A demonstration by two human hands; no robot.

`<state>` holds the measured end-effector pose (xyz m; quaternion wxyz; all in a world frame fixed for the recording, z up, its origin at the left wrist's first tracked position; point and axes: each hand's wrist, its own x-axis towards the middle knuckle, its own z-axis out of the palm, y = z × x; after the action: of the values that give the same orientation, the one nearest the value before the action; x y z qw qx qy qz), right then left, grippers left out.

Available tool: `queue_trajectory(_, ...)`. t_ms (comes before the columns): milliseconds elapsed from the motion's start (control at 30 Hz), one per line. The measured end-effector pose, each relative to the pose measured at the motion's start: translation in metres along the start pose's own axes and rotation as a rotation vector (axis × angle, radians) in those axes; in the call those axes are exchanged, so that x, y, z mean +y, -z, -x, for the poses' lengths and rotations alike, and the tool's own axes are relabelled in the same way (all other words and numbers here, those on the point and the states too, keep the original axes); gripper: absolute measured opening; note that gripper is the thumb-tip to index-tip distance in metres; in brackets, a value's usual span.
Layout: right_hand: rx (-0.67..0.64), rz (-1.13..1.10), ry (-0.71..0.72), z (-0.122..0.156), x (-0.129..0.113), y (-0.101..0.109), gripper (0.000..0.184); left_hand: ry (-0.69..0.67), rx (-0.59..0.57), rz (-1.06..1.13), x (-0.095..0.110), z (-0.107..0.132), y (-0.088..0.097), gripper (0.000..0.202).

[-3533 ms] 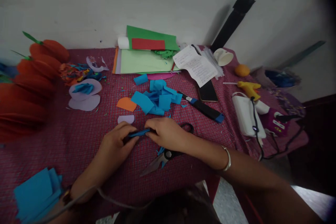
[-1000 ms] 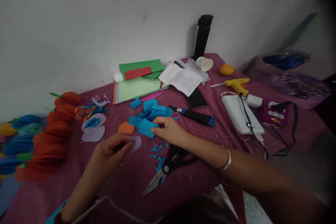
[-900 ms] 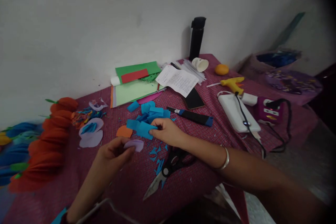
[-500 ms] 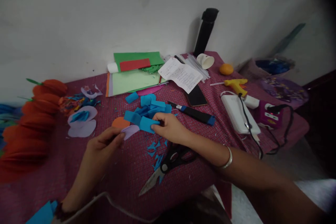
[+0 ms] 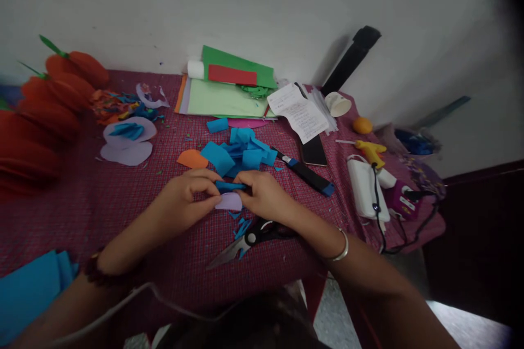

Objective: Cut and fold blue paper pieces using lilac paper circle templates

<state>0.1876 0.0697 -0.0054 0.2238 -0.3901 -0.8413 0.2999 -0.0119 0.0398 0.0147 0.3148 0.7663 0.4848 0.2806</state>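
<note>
My left hand (image 5: pixel 189 198) and my right hand (image 5: pixel 262 196) meet over the red checked tablecloth (image 5: pixel 94 191). Both pinch a folded blue paper piece (image 5: pixel 229 186) between their fingertips, with a lilac paper cut-out (image 5: pixel 229 202) held just under it. A heap of blue paper pieces (image 5: pixel 241 152) lies just beyond the hands, next to an orange cut-out (image 5: pixel 192 159). Black-handled scissors (image 5: pixel 245 239) lie on the cloth below my right hand among small blue scraps.
A utility knife (image 5: pixel 309 173), phone (image 5: pixel 314 148), written note (image 5: pixel 298 112), glue gun (image 5: pixel 370 150), white power bank (image 5: pixel 364 188) with cable and purple device (image 5: pixel 403 202) lie right. Coloured paper sheets (image 5: pixel 225 92) sit at the wall. Orange paper pumpkins (image 5: pixel 49 103) and lilac circles (image 5: pixel 126 142) are left.
My right hand brought a blue piece from the heap to my left hand, which carried the lilac cut-out. Both hands now hold the pieces together. The camera tilted down.
</note>
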Motion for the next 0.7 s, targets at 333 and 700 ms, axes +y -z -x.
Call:
queue_trajectory(333,0.085,-0.218,0.007,0.002,0.002,-0.003,0.022,0.12,0.023,0.022,-0.006,0.0,-0.008,0.02)
queue_trajectory(700,0.106,-0.175,0.145,0.002,0.002,0.0,0.011,0.169,0.038,0.049,-0.007,-0.001,-0.012,0.017)
